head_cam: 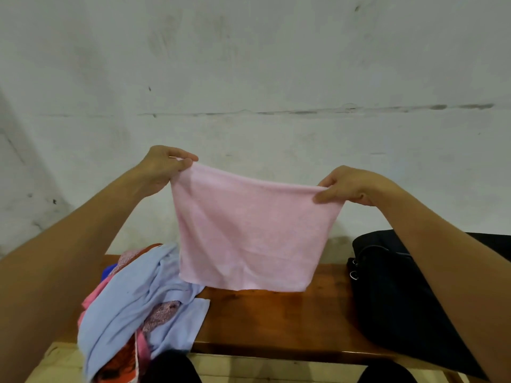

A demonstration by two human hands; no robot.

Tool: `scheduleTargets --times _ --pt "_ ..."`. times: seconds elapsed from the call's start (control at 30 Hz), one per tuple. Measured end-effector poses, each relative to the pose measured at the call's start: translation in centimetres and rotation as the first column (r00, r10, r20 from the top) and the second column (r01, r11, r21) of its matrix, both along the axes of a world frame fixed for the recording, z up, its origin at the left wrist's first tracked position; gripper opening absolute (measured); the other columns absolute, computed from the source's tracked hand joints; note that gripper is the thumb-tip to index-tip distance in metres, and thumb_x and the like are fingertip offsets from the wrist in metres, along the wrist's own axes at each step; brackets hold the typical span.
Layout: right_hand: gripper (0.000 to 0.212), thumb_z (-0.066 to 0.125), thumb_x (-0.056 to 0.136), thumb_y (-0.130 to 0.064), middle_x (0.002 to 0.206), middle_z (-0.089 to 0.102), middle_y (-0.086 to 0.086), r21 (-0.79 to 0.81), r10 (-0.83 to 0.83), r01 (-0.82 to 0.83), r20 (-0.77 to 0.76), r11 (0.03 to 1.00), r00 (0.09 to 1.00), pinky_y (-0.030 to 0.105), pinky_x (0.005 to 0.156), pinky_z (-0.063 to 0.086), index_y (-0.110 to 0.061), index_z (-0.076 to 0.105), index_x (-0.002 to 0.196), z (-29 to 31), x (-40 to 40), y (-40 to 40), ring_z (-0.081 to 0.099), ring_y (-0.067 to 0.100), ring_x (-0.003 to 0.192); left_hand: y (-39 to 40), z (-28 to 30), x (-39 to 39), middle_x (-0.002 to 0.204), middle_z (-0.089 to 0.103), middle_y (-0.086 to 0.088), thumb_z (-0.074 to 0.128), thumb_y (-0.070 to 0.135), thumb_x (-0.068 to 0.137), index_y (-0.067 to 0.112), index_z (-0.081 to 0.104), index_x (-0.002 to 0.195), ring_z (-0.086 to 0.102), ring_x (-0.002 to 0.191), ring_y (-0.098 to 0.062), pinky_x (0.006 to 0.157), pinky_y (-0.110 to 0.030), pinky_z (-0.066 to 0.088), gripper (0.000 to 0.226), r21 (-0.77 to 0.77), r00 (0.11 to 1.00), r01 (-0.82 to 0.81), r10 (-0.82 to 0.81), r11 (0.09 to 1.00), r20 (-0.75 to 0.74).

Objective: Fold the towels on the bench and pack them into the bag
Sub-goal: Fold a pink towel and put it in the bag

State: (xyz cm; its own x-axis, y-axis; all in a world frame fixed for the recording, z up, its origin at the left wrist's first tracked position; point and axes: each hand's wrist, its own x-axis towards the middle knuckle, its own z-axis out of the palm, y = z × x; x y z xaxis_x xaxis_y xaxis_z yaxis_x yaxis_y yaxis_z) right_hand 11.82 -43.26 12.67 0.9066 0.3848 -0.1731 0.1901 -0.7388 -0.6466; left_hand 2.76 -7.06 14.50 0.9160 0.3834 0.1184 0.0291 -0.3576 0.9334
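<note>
Above the counter (276, 322), each grip was closed on a top corner of the pink towel (249, 233): the left hand (163, 170) pinched one corner between thumb and fingers, and the right hand (348, 186) pinched the other. Between them the towel hung in the air, its top edge sagging a little, its lower hem just over the wood and brushing or nearly brushing the blue towel (132, 308). That blue one lay crumpled on the left end, heaped with patterned and pink cloths, part of it draped over the near edge. On the right end sat the black bag (392, 294), well apart from the heap; whether its mouth was open could not be told. Judging from this, a light pinch could let a corner slip and spoil the fold, uneven corners would give a skewed crease, and the overhanging heap might slide off if the hanging towel dragged it.
</note>
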Motion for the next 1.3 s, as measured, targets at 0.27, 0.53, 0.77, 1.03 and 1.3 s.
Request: scheduleTargets --times 0.27,0.53,0.77,1.03,1.3 --pt "0.021 0.056 0.095 -0.010 0.078 0.047 0.011 0.180 -0.194 0.148 0.272 0.972 0.943 0.028 0.052 0.027 0.006 0.066 0.085 -1.3 1.4 0.6 0.039 0.023 0.070 1.0 -0.8 0.6 0.076 0.067 -0.005 0.076 0.013 0.080 0.007 0.072 0.080 0.060 0.074 -0.023 0.059 -0.024 0.044 0.007 0.708 0.979 0.194 -0.083 0.679 -0.188" --pt "0.019 0.054 0.097 -0.011 0.082 0.064 0.005 0.355 -0.303 0.100 0.581 0.930 0.756 0.024 0.060 0.040 -0.007 0.072 0.090 -0.5 2.2 0.3 0.057 0.021 0.076 -0.7 -1.8 2.1 0.067 0.060 -0.019 0.047 -0.009 0.075 0.007 0.068 0.068 0.049 0.063 -0.025 0.056 -0.038 0.042 0.027 0.666 0.948 -0.275 0.080 0.694 0.309" --pt "0.023 0.054 0.097 -0.017 0.088 0.062 0.012 0.134 -0.137 0.094 0.360 0.987 0.923 0.029 0.060 0.040 -0.001 0.070 0.093 -2.4 1.9 -1.5 0.052 0.023 0.078 -0.1 -5.3 0.4 0.070 0.066 0.005 0.063 -0.008 0.083 0.013 0.075 0.082 0.057 0.061 -0.005 0.063 -0.028 0.046 0.024 0.566 0.993 0.114 -0.115 0.816 -0.033" --pt "0.007 0.067 0.090 -0.025 0.079 0.062 -0.012 -0.355 0.330 -0.307 0.004 0.883 0.944 0.018 0.063 0.042 -0.026 0.068 0.083 -6.8 -1.8 -3.2 0.060 0.013 0.078 0.3 -10.8 -3.6 0.051 0.049 0.009 0.077 0.020 0.081 0.027 0.072 0.060 0.036 0.050 -0.009 0.050 -0.020 0.031 0.023 0.296 0.670 0.678 -0.400 0.673 -0.625" --pt "0.047 0.070 0.087 -0.030 0.135 0.046 -0.004 -0.522 0.325 -0.572 -0.491 0.633 0.808 0.021 0.085 0.054 -0.025 0.057 0.131 -15.0 -7.1 -3.7 0.058 0.008 0.094 -0.7 -18.9 -7.6 0.054 0.053 0.008 0.080 0.038 0.076 0.029 0.069 0.060 0.046 0.051 -0.006 0.059 -0.022 0.039 0.020 0.069 0.309 0.832 -0.356 0.551 -0.882"
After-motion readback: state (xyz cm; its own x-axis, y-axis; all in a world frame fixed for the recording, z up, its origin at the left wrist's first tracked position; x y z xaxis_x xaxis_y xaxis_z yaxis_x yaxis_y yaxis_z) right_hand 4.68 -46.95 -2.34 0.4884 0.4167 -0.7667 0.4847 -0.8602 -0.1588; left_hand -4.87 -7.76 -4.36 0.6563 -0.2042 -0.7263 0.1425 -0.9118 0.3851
